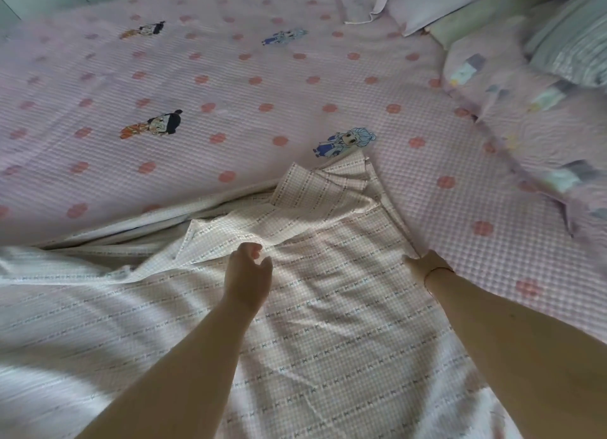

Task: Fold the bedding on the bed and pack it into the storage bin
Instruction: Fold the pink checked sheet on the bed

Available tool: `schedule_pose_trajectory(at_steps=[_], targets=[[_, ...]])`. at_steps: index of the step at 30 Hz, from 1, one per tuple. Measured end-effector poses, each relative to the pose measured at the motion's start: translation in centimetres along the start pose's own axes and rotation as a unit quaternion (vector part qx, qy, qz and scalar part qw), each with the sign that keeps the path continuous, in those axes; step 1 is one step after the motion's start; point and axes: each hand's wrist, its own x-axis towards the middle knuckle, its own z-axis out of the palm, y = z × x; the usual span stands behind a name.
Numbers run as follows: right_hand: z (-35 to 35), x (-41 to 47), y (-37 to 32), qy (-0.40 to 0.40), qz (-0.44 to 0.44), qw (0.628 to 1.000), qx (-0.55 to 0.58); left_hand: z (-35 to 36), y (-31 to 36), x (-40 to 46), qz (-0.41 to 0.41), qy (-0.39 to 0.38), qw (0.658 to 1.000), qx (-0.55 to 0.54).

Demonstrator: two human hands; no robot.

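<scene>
A pink checked bed sheet (230, 87), printed with red dots and small cartoon figures, covers the mattress and spreads away beyond both hands. To the right of the grips and further off lies a rumpled pink quilt (532, 136), with pillows (437, 4) behind it at the head of the bed. No storage bin is in view.

The thing being folded is the pale checked sheet (328, 323) with rows of small blue marks. It lies across the near side of the bed, under and around both forearms, with a bunched, layered corner (341, 179) pointing away just beyond the hands and loose folds trailing off to the left of the left grip.

The left hand (248, 274) has its fingers curled and appears to pinch a ridge of this sheet between thumb and fingertips. The right hand (427, 264) is at the sheet's right edge, fingers tucked under or into the cloth; it seems to hold that edge, though the fingers themselves are hidden.

The step looks like an early one: gathering and squaring an edge before the first fold. To do it well, both grips should take the same edge, pull it taut between them so the wrinkles just nearer than the hands flatten, and line up the bunched corner beyond them before laying the cloth over. The thin fabric slips and creases easily, so a slack pull would likely fold the wrinkles in.
</scene>
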Motion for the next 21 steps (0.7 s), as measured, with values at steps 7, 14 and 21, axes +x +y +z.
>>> schedule_pose_trajectory(at_steps=[7,14,21], targets=[[0.1,-3.0,7.0,-0.083,-0.026,0.996,0.002,5.5,-0.1,-6.2,-0.005,-0.115,0.993,0.02],[-0.7,-5.5,14.6,-0.151,-0.041,0.984,-0.091,9.7,-0.4,-11.6,-0.058,-0.168,0.984,-0.025],[0.0,-7.6,19.0,-0.063,-0.045,0.993,-0.094,12.3,0.6,-16.8,-0.058,-0.203,0.977,-0.027]])
